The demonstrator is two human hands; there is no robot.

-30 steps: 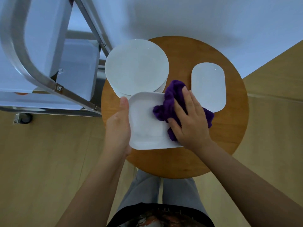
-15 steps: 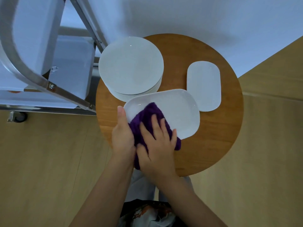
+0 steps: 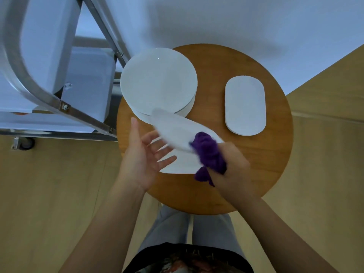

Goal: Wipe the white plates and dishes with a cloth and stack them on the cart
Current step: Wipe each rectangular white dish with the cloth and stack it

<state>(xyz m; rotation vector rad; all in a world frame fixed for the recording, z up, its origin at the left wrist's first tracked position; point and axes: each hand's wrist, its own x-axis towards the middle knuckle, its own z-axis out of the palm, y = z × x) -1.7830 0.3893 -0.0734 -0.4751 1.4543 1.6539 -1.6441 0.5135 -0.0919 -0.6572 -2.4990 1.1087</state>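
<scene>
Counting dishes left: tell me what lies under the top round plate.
Under the round plate, more white plate rims show at its near edge, stacked on the wooden table. Their number is covered, and the blurred dish overlaps the front.

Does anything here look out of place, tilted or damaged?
The rectangular dish is tilted and blurred, between the left hand and the right hand gripping the purple cloth. The plate stack overhangs the round table.

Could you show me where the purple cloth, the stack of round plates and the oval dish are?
purple fuzzy cloth (image 3: 209,152): head view, middle of its bunched part.
stack of round white plates (image 3: 158,80): head view, centre of top plate.
white oval dish (image 3: 245,105): head view, its flat middle.
</scene>
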